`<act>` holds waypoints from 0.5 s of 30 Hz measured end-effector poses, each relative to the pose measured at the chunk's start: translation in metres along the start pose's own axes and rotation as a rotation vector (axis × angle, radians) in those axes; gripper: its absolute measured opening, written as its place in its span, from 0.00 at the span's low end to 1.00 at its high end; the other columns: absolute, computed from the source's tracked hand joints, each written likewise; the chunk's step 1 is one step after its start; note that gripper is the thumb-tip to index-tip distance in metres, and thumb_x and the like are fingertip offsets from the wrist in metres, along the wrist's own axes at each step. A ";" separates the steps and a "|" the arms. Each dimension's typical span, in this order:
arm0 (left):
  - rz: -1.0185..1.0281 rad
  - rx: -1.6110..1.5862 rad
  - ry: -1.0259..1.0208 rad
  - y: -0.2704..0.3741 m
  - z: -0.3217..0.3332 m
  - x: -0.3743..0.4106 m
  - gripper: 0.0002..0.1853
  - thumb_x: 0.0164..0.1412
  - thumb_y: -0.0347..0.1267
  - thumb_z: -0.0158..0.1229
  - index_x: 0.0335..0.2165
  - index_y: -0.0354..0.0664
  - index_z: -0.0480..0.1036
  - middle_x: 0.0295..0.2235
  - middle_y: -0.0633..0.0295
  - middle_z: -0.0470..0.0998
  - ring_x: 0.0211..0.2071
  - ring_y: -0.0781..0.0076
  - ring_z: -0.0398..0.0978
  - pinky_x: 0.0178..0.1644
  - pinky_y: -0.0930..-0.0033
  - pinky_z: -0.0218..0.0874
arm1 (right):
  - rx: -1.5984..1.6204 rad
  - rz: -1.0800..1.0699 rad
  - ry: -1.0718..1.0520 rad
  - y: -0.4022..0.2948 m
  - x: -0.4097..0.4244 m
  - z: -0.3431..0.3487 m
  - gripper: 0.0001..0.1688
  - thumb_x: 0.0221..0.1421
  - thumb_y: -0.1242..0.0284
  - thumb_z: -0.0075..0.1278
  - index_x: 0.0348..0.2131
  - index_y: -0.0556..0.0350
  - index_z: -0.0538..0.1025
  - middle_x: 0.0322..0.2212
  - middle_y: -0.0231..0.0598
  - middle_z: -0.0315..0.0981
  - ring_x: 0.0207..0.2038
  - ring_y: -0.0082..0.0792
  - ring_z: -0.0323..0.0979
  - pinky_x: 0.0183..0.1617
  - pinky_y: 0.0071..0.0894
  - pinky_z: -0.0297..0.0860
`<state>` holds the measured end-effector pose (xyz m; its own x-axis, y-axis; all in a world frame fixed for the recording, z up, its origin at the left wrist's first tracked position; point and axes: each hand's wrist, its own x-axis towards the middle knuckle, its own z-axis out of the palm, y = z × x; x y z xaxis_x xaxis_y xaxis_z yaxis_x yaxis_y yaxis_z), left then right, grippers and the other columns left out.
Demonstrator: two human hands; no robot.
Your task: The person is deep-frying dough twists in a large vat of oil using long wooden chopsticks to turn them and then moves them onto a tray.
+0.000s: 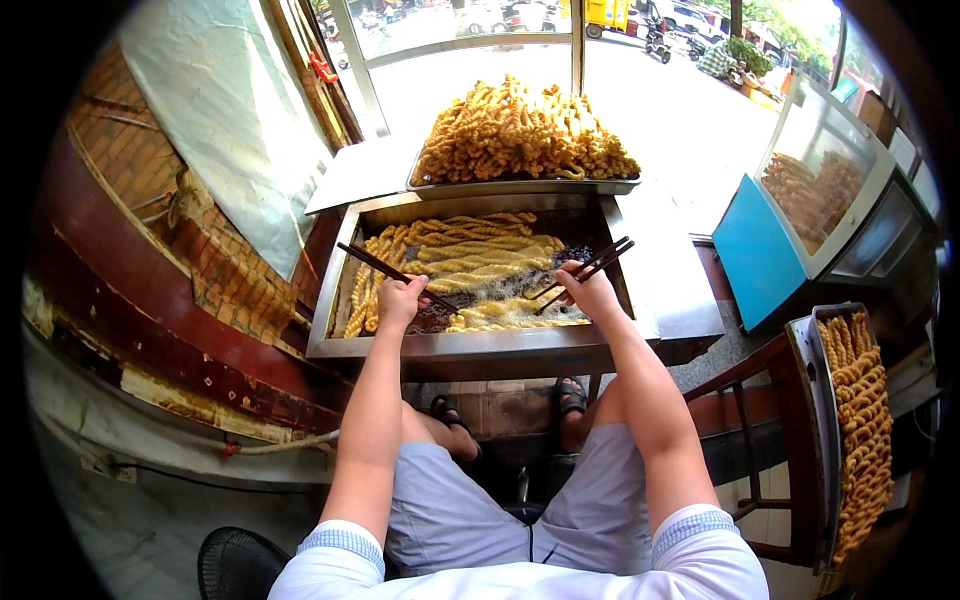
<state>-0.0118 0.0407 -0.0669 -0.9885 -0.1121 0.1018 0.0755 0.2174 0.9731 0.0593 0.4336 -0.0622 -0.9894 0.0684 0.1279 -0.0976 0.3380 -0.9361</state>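
Note:
My left hand [401, 303] grips dark chopsticks [365, 257] over the near left part of a steel fryer [465, 345]; their lower tips reach the bubbling oil. My right hand [589, 291] holds another pair of dark chopsticks [609, 257], the tips spread over pale twisted dough sticks [517, 315] near the front wall. Across the middle of the oil float more twisted dough sticks [480, 259], lying roughly sideways. Others lie lengthwise along the left wall.
Behind the fryer a metal tray [525, 186] bears a high heap of browned dough twists [517, 135]. At right are a glass-fronted case [817, 165] with twists inside, a blue panel [757, 251], and another tray [823, 420] of twists [859, 435] beside a wooden chair [799, 450].

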 end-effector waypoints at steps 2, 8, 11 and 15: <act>-0.009 0.110 0.029 0.001 -0.010 0.000 0.14 0.63 0.35 0.68 0.33 0.31 0.83 0.21 0.57 0.82 0.19 0.73 0.81 0.22 0.70 0.71 | 0.019 0.049 0.107 0.001 -0.002 -0.011 0.14 0.64 0.65 0.58 0.38 0.58 0.82 0.21 0.36 0.79 0.21 0.26 0.77 0.28 0.29 0.73; -0.020 0.308 0.177 0.001 -0.051 0.003 0.16 0.63 0.38 0.67 0.30 0.34 0.84 0.20 0.57 0.82 0.20 0.72 0.82 0.24 0.68 0.70 | -0.022 0.094 0.320 0.018 -0.006 -0.058 0.13 0.65 0.67 0.58 0.35 0.61 0.82 0.22 0.33 0.78 0.20 0.24 0.76 0.23 0.24 0.73; -0.004 0.312 0.214 0.004 -0.056 0.004 0.16 0.63 0.37 0.67 0.29 0.32 0.84 0.21 0.57 0.83 0.20 0.72 0.83 0.24 0.68 0.71 | 0.047 0.123 0.355 0.022 -0.009 -0.070 0.13 0.65 0.68 0.57 0.34 0.61 0.82 0.22 0.34 0.78 0.19 0.24 0.75 0.21 0.25 0.73; 0.020 0.288 0.223 0.004 -0.064 0.003 0.16 0.63 0.37 0.67 0.29 0.31 0.83 0.20 0.57 0.83 0.20 0.72 0.83 0.24 0.68 0.71 | 0.100 0.120 0.374 0.016 -0.009 -0.065 0.13 0.65 0.68 0.58 0.33 0.61 0.82 0.21 0.34 0.77 0.18 0.24 0.74 0.22 0.25 0.72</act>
<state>-0.0063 -0.0212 -0.0490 -0.9318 -0.3069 0.1938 0.0231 0.4826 0.8755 0.0736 0.4992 -0.0567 -0.8888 0.4451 0.1091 -0.0121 0.2153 -0.9765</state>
